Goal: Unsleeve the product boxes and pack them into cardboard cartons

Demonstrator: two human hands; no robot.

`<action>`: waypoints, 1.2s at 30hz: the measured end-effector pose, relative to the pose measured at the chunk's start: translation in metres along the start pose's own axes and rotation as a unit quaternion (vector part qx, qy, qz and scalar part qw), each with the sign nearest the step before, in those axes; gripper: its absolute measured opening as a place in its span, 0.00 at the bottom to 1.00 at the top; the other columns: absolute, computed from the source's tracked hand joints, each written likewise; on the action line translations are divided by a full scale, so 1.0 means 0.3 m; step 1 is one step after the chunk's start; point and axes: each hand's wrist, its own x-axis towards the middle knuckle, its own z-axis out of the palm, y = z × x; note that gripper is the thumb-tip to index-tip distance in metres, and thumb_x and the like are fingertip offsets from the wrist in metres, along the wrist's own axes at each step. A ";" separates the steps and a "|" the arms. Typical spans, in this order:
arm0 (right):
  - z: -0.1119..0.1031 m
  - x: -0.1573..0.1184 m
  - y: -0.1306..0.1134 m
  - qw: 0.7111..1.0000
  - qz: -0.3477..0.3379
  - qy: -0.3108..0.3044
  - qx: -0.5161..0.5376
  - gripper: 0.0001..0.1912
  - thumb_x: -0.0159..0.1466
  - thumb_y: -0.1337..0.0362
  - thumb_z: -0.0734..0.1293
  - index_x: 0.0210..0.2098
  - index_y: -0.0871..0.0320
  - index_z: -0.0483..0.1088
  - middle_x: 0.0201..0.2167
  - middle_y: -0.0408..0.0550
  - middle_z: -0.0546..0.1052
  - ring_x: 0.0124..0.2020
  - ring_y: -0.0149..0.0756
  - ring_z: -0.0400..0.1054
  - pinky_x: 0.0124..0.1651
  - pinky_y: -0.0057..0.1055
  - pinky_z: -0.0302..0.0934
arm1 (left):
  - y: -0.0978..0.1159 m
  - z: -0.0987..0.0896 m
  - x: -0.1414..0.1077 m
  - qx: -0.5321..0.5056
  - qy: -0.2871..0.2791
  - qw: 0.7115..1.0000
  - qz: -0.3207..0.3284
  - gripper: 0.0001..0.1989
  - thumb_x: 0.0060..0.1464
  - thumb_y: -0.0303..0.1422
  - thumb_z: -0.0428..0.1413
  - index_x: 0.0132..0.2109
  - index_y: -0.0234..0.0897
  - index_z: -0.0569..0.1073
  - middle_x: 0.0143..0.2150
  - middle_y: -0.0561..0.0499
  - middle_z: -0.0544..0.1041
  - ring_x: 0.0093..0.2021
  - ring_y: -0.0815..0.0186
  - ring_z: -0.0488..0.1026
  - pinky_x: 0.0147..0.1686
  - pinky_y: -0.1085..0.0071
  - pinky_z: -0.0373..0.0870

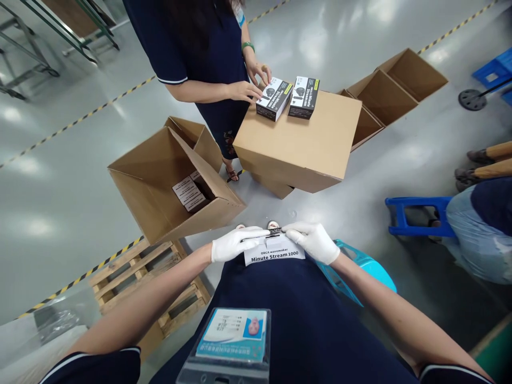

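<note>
Both my hands wear white gloves and hold a small white box (274, 255) with black print, close to my body at lower centre. My left hand (239, 244) grips its left side, fingers reaching to the dark upper edge. From the right, my right hand (314, 241) closes on the other side of that edge. Past them, two black-and-white boxes, one on the left (274, 98) and one on the right (304, 97), lie on a large closed carton (304, 138). Another person's hands touch the left one.
An open carton (160, 176) at left holds several white boxes. A wooden pallet (140, 274) lies below it. More open cartons (394, 93) stand at back right. A turquoise stool (372, 269) is beside my right arm, and a blue stool (418, 202) is near a seated person.
</note>
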 end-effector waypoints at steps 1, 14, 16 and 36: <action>0.002 0.000 0.006 1.000 0.005 -0.003 0.022 0.20 0.70 0.47 0.66 0.48 0.53 0.81 0.52 0.49 0.81 0.55 0.46 0.74 0.61 0.41 0.66 | 0.003 0.000 -0.001 -0.001 -0.001 1.000 -0.002 0.25 0.73 0.46 0.43 0.70 0.47 0.66 0.66 0.48 0.71 0.64 0.58 0.67 0.67 0.59 0.60; 0.007 0.031 -0.007 0.995 0.048 -0.048 0.074 0.25 0.71 0.45 0.62 0.50 0.58 0.79 0.52 0.52 0.81 0.56 0.49 0.73 0.62 0.44 0.64 | -0.043 0.006 -0.001 -0.049 0.027 0.998 -0.029 0.26 0.73 0.47 0.43 0.71 0.44 0.66 0.70 0.49 0.69 0.70 0.56 0.64 0.72 0.57 0.55; 0.009 0.029 -0.010 0.996 0.055 -0.047 0.059 0.24 0.71 0.45 0.62 0.49 0.57 0.79 0.50 0.51 0.82 0.54 0.49 0.74 0.61 0.44 0.66 | -0.044 0.005 -0.001 -0.053 0.024 0.998 -0.031 0.26 0.73 0.46 0.43 0.71 0.44 0.66 0.70 0.49 0.69 0.69 0.57 0.65 0.71 0.58 0.57; -0.099 0.095 -0.055 0.973 -0.120 -0.182 -0.072 0.22 0.71 0.48 0.65 0.58 0.50 0.76 0.54 0.48 0.79 0.53 0.44 0.75 0.59 0.40 0.69 | -0.040 -0.010 0.017 0.091 -0.012 0.995 0.035 0.25 0.72 0.46 0.45 0.71 0.49 0.65 0.73 0.50 0.64 0.72 0.54 0.61 0.73 0.55 0.55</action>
